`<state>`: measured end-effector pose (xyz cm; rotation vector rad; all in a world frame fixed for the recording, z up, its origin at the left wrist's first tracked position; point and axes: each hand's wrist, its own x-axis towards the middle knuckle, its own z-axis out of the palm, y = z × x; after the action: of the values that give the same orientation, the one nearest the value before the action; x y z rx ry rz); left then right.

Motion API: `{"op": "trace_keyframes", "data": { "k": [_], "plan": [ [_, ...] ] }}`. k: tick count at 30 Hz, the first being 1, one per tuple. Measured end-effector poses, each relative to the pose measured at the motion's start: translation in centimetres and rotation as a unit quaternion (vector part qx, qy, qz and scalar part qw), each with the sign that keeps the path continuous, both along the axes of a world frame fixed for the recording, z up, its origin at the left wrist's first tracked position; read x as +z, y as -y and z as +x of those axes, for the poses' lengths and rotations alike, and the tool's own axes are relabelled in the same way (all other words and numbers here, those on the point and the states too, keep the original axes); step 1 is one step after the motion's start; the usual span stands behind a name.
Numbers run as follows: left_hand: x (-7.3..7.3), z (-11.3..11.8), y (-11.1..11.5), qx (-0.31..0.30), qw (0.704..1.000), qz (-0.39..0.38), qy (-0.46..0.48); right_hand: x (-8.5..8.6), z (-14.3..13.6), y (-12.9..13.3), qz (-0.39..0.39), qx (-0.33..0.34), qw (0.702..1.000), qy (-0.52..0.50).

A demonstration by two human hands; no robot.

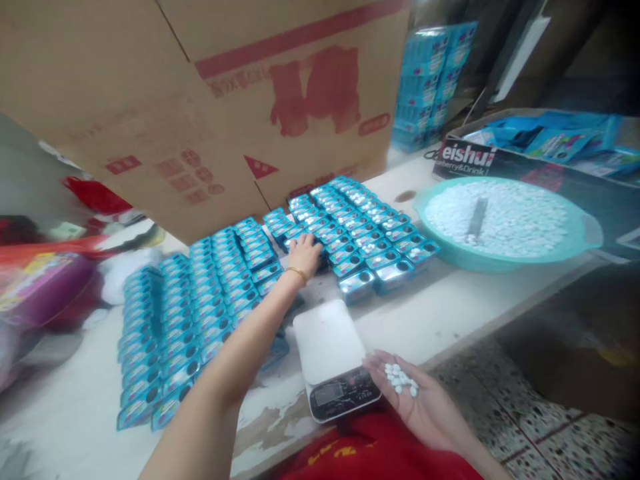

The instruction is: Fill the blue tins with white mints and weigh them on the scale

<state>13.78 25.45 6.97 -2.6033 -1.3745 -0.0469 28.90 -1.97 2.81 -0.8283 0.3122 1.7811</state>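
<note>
R hand (407, 393) is lying open, palm up, cradling approx. a dozen white tablets (397, 378), fingertips hovering by 1 scale (330, 340). L hand (305, 257) is reaching fwd, arm stretching, palm down, fingers part-bent at the blue packs (175, 337); grip's hidden, can't tell. Packs are filling rows either side, too many to count. 1 basin (475, 259) of tablets is sitting far R, 1 lg. carton (225, 133) standing behind.
</note>
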Motion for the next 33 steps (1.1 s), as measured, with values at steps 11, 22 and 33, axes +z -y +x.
{"op": "trace_keyframes", "data": {
  "k": [11,22,33],
  "plan": [
    [8.2,-3.1,13.0,-0.066,0.992,-0.101,-0.033,-0.5,0.6,-0.3,0.028,0.008,0.999,-0.015],
    [6.2,-2.3,17.3,-0.105,0.987,-0.119,0.018,-0.7,0.8,1.1,0.039,0.029,0.998,-0.028],
    [-0.6,3.3,26.8,-0.182,0.946,-0.263,0.053,0.2,0.7,3.1,-0.092,0.087,0.989,-0.076]
  ]
}}
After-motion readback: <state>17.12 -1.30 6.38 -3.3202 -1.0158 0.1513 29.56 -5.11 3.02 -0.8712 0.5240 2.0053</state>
